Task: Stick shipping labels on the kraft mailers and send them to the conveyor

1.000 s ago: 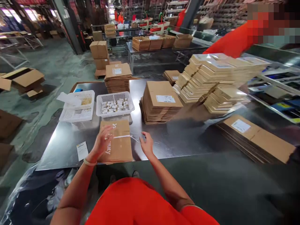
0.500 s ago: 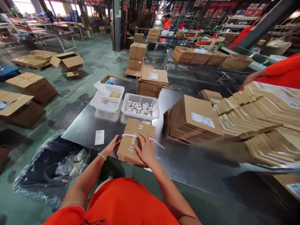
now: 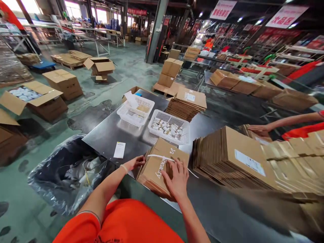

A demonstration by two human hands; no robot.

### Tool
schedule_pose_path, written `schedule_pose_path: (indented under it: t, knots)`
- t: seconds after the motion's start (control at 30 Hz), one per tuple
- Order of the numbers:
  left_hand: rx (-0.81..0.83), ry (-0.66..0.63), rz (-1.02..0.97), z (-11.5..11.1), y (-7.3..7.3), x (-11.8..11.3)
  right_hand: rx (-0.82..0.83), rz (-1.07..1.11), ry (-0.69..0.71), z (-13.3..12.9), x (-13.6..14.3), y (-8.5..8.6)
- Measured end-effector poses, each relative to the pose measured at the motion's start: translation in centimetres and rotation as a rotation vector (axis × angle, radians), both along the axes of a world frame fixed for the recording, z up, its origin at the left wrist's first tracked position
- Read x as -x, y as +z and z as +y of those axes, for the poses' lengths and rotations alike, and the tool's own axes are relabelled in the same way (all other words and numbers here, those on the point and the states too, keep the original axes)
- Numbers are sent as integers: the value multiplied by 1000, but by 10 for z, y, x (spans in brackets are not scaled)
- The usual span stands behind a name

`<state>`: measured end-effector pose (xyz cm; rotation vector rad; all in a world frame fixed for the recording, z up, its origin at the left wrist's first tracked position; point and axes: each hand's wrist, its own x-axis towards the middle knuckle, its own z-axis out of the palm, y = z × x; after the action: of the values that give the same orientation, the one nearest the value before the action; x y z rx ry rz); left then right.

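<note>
A short stack of flat brown cardboard pieces [image 3: 162,168] lies at the near edge of the dark metal table, with white lettering on its top. Across it runs a white strap [image 3: 157,156], one loose end sticking out on the right. My right hand [image 3: 177,175] rests on the top piece with its fingers spread, touching the strap. At the stack's left side is my left hand [image 3: 138,162], its fingers bent together near the strap; what they hold, if anything, is too small to make out.
Behind the stack stand two white baskets [image 3: 135,108] [image 3: 169,126], one with small white items. Taller cardboard stacks [image 3: 248,158] are at right, near a co-worker's hand [image 3: 260,129]. A white card [image 3: 119,150] and a lined bin [image 3: 68,175] are at left.
The camera view has turned, so the table and stack sit further right and lower. Both hands stay at the stack. A co-worker's hand now shows on cardboard at right.
</note>
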<state>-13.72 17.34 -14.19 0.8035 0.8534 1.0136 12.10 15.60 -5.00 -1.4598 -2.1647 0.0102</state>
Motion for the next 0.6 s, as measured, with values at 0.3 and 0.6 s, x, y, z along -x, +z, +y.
schedule_pose_path:
  t: [0.3, 0.6]
  knots:
    - [-38, 233, 161, -9, 38, 39, -96, 20, -75, 1, -2, -2]
    - [-69, 1290, 1162, -179, 156, 304, 59, 139, -103, 7, 0, 0]
